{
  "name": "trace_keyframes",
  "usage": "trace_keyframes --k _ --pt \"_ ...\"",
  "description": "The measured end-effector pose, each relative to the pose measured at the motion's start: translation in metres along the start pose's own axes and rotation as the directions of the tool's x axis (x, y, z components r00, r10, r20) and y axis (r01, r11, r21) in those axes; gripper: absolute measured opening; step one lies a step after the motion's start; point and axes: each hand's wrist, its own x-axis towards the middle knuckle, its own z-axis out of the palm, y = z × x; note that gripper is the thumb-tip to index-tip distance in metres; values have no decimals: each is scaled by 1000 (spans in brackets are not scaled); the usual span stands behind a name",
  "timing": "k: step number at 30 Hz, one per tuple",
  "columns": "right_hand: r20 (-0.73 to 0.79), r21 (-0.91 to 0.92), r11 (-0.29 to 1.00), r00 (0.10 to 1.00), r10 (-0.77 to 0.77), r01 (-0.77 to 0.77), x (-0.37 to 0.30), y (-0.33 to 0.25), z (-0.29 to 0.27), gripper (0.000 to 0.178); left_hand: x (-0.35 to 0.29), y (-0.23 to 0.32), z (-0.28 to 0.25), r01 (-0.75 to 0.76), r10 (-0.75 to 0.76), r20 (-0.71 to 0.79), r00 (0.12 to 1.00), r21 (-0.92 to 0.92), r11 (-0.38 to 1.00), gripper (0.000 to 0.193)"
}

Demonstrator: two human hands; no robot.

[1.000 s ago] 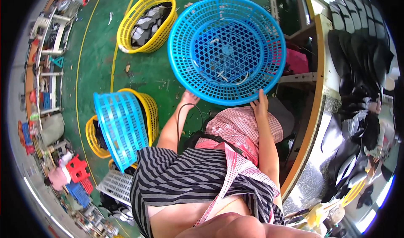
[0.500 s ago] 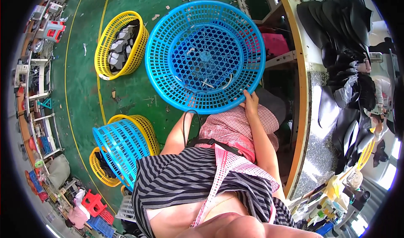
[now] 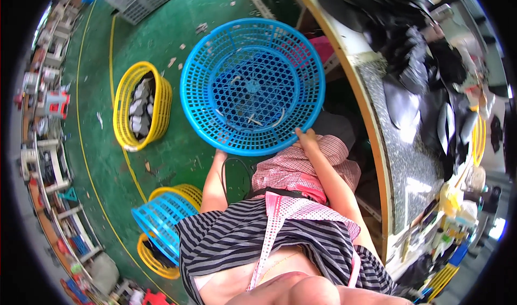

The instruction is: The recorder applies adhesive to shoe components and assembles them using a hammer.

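Observation:
A large round blue plastic basket (image 3: 200, 127) with latticed walls is in front of me, its open top facing up. Only a few thin whitish scraps (image 3: 254, 119) lie on its bottom. My right hand (image 3: 306, 138) grips the near right part of the rim, thumb over the edge. At the near left of the rim is my left hand (image 3: 221, 154), holding the basket from underneath; the basket covers most of its fingers. A dark cord loop (image 3: 237, 160) hangs beside my left wrist.
Left of the basket, a yellow basket (image 3: 167, 108) holds grey and black pieces. Stacked blue and yellow baskets (image 3: 156, 219) stand at my left. To the right runs a worktable (image 3: 385, 143) bearing black pieces (image 3: 401, 97). A grey crate (image 3: 142, 3) stands on the floor at the far left.
My view has swung, so the worktable and yellow basket sit differently and the grey crate has appeared. Both hands keep hold of the blue basket.

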Motion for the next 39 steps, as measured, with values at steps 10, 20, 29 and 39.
trace_keyframes --k 10,20,29,39 --pt "-210 -109 858 832 -514 502 -36 5 -31 69 58 55 208 -360 466 -78 881 527 770 29" --pt "-239 -424 637 600 -764 643 -272 -19 -200 7 -197 41 497 -943 771 614 172 328 -51 41" --pt "-553 -466 645 370 -746 606 -354 20 -274 7 -371 -177 643 -930 -151 918 -366 -357 81 29" --pt "-733 -605 737 151 -663 303 -399 5 -346 13 -383 -243 669 -936 -280 893 -352 -344 76 18"
